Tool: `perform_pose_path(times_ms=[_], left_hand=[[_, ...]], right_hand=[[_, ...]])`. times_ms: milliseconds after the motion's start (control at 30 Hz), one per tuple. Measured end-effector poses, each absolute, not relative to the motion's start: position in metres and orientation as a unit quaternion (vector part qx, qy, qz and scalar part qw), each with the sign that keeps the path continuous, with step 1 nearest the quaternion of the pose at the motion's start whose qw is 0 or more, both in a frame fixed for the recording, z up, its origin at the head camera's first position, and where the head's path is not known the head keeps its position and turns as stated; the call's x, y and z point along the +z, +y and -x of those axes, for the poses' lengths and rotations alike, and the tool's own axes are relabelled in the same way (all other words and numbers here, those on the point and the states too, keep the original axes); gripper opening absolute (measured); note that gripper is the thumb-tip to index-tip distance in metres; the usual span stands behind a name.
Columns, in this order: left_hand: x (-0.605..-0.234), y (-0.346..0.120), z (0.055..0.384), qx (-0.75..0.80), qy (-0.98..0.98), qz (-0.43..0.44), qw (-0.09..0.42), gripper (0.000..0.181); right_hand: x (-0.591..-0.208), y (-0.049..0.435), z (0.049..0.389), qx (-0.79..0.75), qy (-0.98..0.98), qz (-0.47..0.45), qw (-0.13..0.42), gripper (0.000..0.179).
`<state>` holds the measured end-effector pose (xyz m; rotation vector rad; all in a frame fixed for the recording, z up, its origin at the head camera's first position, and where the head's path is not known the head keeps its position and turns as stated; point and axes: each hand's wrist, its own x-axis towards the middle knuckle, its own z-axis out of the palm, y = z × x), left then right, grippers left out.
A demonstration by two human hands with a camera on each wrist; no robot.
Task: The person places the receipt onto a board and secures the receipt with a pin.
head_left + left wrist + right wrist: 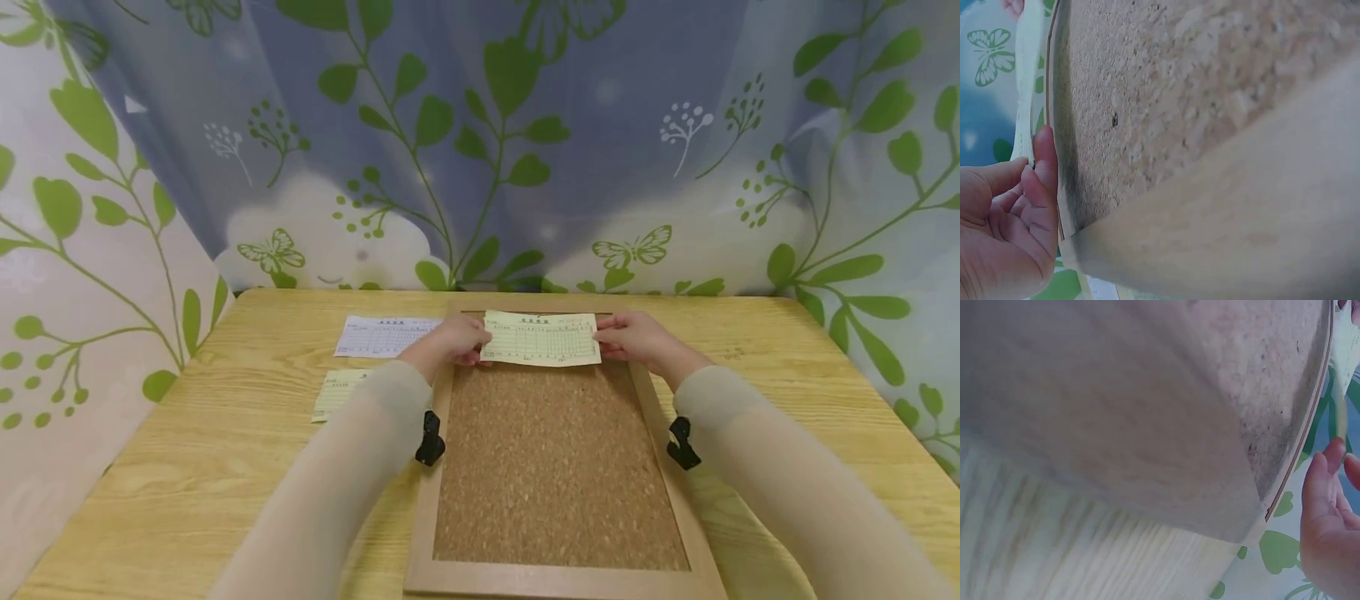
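Observation:
A pale yellow printed form slip [540, 340] is stretched flat between both hands over the top end of a wood-framed cork board [558, 467]. My left hand [461, 337] pinches the slip's left edge between thumb and fingers; the left wrist view shows that hand [1013, 219] beside the frame's end with the slip [1027, 81] seen nearly edge-on. My right hand [637, 337] pinches the right edge. In the right wrist view the right hand [1335, 519] has its thumb and fingertips at the slip's end, close to the board's corner.
Left of the board, a white printed slip [382, 335] and another yellow slip [335, 396] lie on the wooden table [187, 467], partly covered by the left arm. Behind the table hangs a curtain [360, 208] with leaf and butterfly prints.

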<state>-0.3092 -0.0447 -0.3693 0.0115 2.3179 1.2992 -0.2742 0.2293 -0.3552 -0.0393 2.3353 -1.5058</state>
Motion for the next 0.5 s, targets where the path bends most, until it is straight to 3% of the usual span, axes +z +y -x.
perform_pose_path(times_ms=[367,500], left_hand=[[-0.373,-0.041,0.300,0.482,0.844,0.001,0.234,0.030],[-0.370,-0.043,0.298,0.489,0.843,-0.006,0.225,0.025]], right_hand=[[-0.362,0.237,0.267,-0.525,0.819,0.018,0.231,0.050],[-0.367,0.240,0.265,-0.535,0.814,0.018,0.225,0.045]])
